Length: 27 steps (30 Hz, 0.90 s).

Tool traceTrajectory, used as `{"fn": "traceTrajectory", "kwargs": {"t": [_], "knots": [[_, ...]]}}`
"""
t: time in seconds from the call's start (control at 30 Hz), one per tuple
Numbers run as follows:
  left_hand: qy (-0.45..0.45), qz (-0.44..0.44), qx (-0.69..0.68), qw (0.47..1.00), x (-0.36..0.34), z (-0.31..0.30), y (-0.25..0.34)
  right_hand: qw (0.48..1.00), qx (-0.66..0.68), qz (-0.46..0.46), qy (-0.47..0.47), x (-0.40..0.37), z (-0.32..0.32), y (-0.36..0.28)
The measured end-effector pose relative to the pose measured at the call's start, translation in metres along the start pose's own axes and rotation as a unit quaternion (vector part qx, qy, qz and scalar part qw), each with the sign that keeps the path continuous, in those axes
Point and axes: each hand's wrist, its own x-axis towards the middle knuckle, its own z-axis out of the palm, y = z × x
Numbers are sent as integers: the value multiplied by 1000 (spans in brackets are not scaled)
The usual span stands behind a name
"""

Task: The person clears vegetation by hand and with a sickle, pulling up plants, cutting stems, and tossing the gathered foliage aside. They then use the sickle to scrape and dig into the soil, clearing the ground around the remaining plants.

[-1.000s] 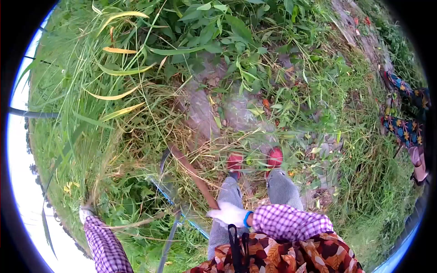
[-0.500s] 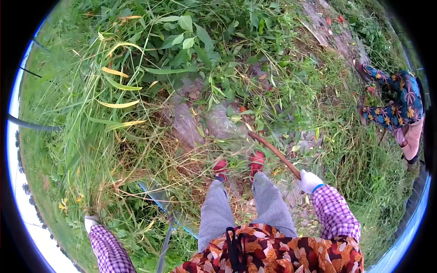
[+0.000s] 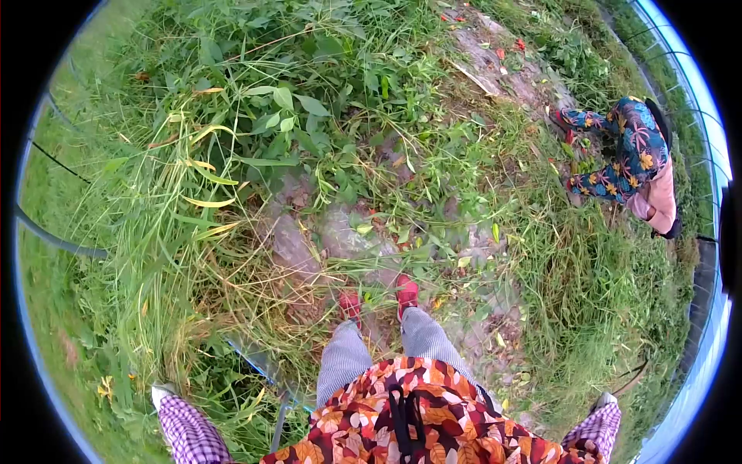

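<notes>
My left hand (image 3: 162,393), in a pale glove, is at the lower left, closed around the base of a tall bunch of grass (image 3: 174,340). Its fingers are mostly hidden. Out at the lower right, my right hand (image 3: 605,401), also gloved, grips a long wooden-handled sickle (image 3: 634,379). A thin dark curved part shows at the tool's end, small and hard to make out. Long green and yellowing blades lean over above my left hand.
Dense leafy weeds (image 3: 286,100) grow ahead. Cut grass and bare soil (image 3: 294,243) surround my red shoes (image 3: 406,292). A bent-over person (image 3: 638,155) works at the right. A blue-edged sheet (image 3: 251,359) lies near my left leg, beside a dark pole (image 3: 280,421).
My right hand has swung the tool from in front of my legs out to the far lower right. My left hand stays at the grass. The view has shifted.
</notes>
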Motion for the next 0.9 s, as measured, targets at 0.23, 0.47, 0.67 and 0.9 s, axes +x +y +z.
{"fn": "traceTrajectory", "kwargs": {"t": [0.23,0.47,0.67,0.9], "knots": [[138,39,-91,985,-103,-15,40,988,120,-43,-89,22,108,-32],[208,91,-23,974,-85,-35,11,910,73,-272,-303,-144,196,-162],[372,211,-130,895,-142,-55,-10,811,-63,-477,-333,-241,238,-244],[193,-4,-115,974,-112,42,-73,733,-158,-620,-232,-321,198,-280]]}}
